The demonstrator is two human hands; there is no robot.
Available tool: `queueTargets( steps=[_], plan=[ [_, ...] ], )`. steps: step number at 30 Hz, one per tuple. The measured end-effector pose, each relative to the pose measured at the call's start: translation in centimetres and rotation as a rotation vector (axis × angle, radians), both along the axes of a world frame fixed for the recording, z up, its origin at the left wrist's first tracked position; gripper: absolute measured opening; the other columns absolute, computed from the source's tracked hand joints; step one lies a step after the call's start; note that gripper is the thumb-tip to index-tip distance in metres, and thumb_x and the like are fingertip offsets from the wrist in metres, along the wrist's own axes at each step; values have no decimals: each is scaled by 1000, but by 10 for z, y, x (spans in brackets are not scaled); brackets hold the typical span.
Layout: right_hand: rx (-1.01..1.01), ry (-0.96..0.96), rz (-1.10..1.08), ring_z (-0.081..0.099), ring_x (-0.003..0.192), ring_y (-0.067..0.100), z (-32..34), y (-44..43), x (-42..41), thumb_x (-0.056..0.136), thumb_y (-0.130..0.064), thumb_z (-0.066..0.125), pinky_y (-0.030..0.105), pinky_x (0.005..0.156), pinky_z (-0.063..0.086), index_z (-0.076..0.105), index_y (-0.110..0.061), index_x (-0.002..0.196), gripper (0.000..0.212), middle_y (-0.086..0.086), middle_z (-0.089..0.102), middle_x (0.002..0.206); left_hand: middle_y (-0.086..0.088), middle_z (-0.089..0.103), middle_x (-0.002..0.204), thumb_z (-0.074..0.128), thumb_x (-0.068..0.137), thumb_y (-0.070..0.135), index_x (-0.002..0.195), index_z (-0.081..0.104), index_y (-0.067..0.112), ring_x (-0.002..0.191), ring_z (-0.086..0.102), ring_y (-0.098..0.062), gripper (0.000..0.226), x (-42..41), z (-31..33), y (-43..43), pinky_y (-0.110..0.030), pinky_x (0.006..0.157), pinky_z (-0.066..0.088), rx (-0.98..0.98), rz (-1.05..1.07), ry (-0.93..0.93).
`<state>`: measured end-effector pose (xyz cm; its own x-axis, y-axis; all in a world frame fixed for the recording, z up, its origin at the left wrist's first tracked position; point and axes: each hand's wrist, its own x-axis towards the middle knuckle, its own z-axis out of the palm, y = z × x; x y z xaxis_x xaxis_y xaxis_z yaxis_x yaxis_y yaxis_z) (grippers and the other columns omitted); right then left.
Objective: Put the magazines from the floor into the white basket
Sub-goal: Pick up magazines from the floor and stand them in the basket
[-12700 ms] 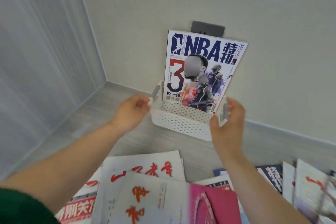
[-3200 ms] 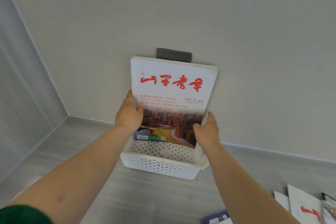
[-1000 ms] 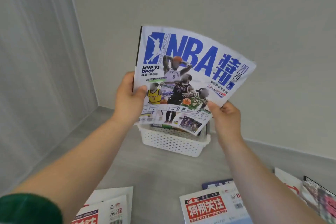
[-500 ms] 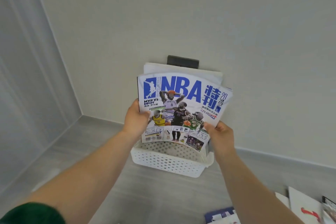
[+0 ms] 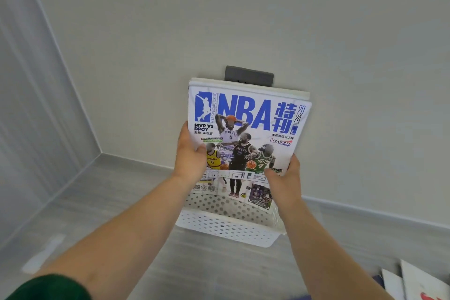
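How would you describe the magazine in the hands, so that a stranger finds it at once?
Look at the white basket on the floor against the wall, under a dark wall plate. The left hand and right hand hold the front magazine upright in it. Unlike the plain white-edged magazines behind, its cover shows big blue "NBA" letters and basketball players.

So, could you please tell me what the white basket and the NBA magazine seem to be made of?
The white basket looks like moulded plastic with a matte finish: its walls carry regular rows of punched round holes. The NBA magazine, held by the left hand and right hand, appears to be coated paper; its printed cover looks smooth and bows slightly, though no clear gloss shows.
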<state>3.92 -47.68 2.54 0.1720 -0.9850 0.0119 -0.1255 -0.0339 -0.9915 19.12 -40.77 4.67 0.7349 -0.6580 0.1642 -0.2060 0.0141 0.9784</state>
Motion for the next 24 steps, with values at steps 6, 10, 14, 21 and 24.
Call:
queueTargets(
  steps=[6,10,14,21,24],
  plan=[
    [-37,218,1,42,124,27,-3,-2,11,77,-4,59,44,106,37,22,-12,138,72,10,43,134,0,50,118,35,87,-7,130,27,24,104,52,-19,54,10,3,-8,-46,85,52,31,-27,-41],
    [-48,395,26,35,129,31,-1,-10,6,78,-11,59,50,108,32,15,-15,142,78,12,38,142,-6,50,125,33,90,-1,129,25,20,106,50,-18,45,17,7,-10,-37,86,52,69,-67,-49],
    [-40,401,27,27,135,29,-3,-1,-2,82,-10,56,45,114,24,12,-17,144,77,10,29,149,7,43,115,37,92,7,130,28,19,101,45,-9,41,16,8,3,-7,57,47,102,-83,-95],
    [-195,341,47,18,139,21,-8,76,-21,83,-5,53,33,114,17,17,-15,143,70,7,23,151,-8,34,146,45,90,13,135,33,13,134,30,-20,47,1,-12,94,-22,106,20,266,-54,-221],
    [-218,494,249,14,141,17,-26,136,-36,85,-13,53,30,115,14,14,-19,143,70,3,18,153,-14,47,136,49,87,5,123,50,6,127,39,-23,36,-3,-30,167,-16,98,23,387,-45,-237]
  ],
)
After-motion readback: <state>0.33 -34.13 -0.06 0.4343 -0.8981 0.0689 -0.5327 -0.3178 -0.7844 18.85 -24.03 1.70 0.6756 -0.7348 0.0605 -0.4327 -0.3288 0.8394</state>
